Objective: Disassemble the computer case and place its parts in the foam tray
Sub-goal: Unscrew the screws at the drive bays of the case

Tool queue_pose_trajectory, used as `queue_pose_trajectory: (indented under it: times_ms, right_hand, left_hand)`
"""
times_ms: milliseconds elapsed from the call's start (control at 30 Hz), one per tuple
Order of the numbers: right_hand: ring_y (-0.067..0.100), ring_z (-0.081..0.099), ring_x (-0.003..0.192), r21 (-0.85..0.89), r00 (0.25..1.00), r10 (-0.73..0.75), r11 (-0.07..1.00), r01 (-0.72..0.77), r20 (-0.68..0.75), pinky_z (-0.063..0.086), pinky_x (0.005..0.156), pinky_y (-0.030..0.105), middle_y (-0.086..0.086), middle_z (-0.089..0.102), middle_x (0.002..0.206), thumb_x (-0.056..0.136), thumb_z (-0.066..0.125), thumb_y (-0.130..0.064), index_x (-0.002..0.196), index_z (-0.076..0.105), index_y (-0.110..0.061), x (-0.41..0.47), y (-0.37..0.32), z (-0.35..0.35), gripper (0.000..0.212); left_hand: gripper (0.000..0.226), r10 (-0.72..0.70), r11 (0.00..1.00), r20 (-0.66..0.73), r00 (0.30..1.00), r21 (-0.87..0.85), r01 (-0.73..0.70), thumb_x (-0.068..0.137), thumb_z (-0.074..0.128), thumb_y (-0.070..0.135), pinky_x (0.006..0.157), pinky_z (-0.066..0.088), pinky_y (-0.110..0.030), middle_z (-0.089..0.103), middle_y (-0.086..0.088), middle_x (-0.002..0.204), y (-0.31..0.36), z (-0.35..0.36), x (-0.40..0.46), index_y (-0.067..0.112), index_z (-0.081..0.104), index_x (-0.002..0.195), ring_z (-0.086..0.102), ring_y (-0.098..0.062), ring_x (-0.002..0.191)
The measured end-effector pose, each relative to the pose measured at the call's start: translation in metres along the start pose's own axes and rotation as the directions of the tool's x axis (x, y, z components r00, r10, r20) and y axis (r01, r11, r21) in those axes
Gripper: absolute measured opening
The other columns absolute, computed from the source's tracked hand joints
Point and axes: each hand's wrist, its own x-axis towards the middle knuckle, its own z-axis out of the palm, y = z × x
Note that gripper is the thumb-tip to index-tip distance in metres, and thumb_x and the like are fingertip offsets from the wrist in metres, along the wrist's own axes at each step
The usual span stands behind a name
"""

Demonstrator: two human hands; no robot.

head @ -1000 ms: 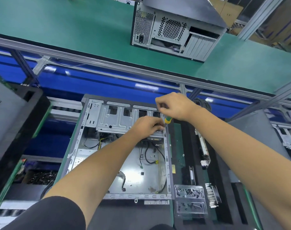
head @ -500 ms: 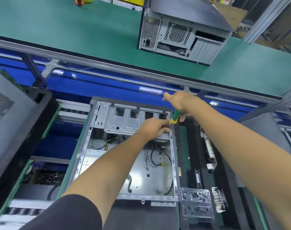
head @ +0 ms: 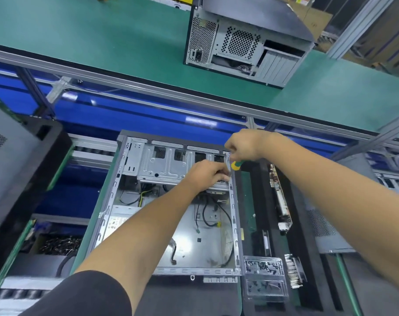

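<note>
right hand (head: pixel 245 144) grips a screwdriver (head: pixel 235 165); left hand (head: pixel 206 175) pinches the drive cage (head: pixel 164 165) inside the open case (head: pixel 123 190) beside the foam tray (head: pixel 308 258). stiff, sharp-edged steel: probably best held by its rim.

No text can be read here. A white label (head: pixel 117 222) on the floor of the open case (head: pixel 171 224) carries print too small to read, and a red and white sticker (head: pixel 304 0) at the top right is too blurred
</note>
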Motion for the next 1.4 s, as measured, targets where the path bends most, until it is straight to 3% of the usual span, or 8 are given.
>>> queue_pose_trajectory:
  times_ms: [500,633,733,867,933,1000,1200,1400]
  right_hand:
    - [0.020,0.049,0.058,-0.433,0.900,-0.433,0.804,0.407,0.041,0.028,0.050,0.031,-0.003,0.058,0.069,0.091,0.053,-0.036,0.084,0.041,-0.030,-0.005,0.001,0.005,0.016]
    - [0.012,0.060,0.049,0.110,0.975,-0.140,0.981,0.160,-0.172,0.034,0.053,0.030,-0.002,0.060,0.060,0.089,0.055,-0.045,0.084,0.048,-0.025,-0.011,0.010,0.016,0.022]
    - [0.020,0.069,0.047,0.483,0.984,0.161,0.870,-0.103,-0.081,0.044,0.048,0.028,0.013,0.069,0.066,0.094,0.056,-0.040,0.088,0.051,-0.013,-0.008,-0.001,0.015,0.029]
    - [0.024,0.073,0.054,0.613,0.923,0.373,0.710,-0.347,0.092,0.057,0.051,0.028,0.014,0.074,0.078,0.094,0.062,-0.033,0.099,0.058,-0.004,-0.002,-0.020,0.001,0.030]
    - [0.029,0.075,0.062,0.553,0.899,0.406,0.716,-0.425,0.165,0.059,0.060,0.034,0.016,0.076,0.077,0.095,0.060,-0.029,0.104,0.056,-0.002,0.001,-0.031,-0.003,0.028]
    - [0.027,0.071,0.054,0.459,0.919,0.375,0.800,-0.388,0.124,0.050,0.046,0.027,0.017,0.075,0.072,0.095,0.057,-0.019,0.100,0.057,-0.001,0.003,-0.035,-0.004,0.018]
    - [0.018,0.069,0.048,0.109,0.997,0.076,0.991,-0.076,0.000,0.047,0.052,0.026,0.008,0.065,0.068,0.092,0.059,-0.016,0.075,0.050,-0.014,0.001,-0.029,-0.005,0.020]
    - [0.014,0.049,0.060,-0.155,0.961,-0.275,0.951,0.268,-0.023,0.033,0.055,0.032,-0.006,0.055,0.067,0.085,0.064,-0.016,0.072,0.044,-0.023,-0.003,-0.006,-0.002,0.025]
  left_hand:
    - [0.020,-0.024,1.000,0.065,0.998,-0.008,0.025,0.079,0.084,0.041,0.078,0.047,-0.018,0.075,0.023,0.090,0.000,0.002,0.002,0.037,0.074,0.096,0.065,0.003,0.089]
    - [0.020,-0.004,1.000,0.025,1.000,0.004,0.004,0.080,0.084,0.038,0.078,0.048,-0.020,0.075,0.022,0.088,0.002,0.002,0.002,0.033,0.075,0.096,0.065,0.004,0.087]
    - [0.025,0.004,1.000,0.021,1.000,0.017,-0.005,0.080,0.084,0.040,0.081,0.051,-0.024,0.076,0.019,0.091,0.003,0.000,0.001,0.029,0.075,0.101,0.068,-0.002,0.090]
    - [0.023,0.012,0.999,0.025,1.000,0.036,-0.013,0.082,0.083,0.039,0.085,0.054,-0.027,0.076,0.019,0.092,0.002,0.001,-0.001,0.029,0.075,0.101,0.068,-0.002,0.091]
    - [0.023,0.010,0.998,0.010,1.000,0.058,-0.011,0.082,0.082,0.040,0.085,0.055,-0.029,0.076,0.019,0.091,0.003,0.000,0.000,0.029,0.075,0.101,0.069,-0.002,0.091]
    - [0.024,0.008,0.998,0.011,1.000,0.059,-0.009,0.082,0.082,0.041,0.085,0.056,-0.029,0.076,0.018,0.091,0.003,0.001,-0.001,0.029,0.076,0.101,0.069,-0.003,0.090]
    - [0.023,0.012,0.998,0.015,1.000,0.064,-0.013,0.083,0.080,0.042,0.084,0.056,-0.031,0.076,0.018,0.091,0.001,0.002,0.000,0.028,0.075,0.101,0.069,-0.004,0.090]
    - [0.020,-0.002,0.999,0.032,0.999,0.051,0.000,0.083,0.079,0.043,0.083,0.055,-0.028,0.075,0.024,0.091,0.000,0.003,0.001,0.035,0.073,0.100,0.069,-0.001,0.090]
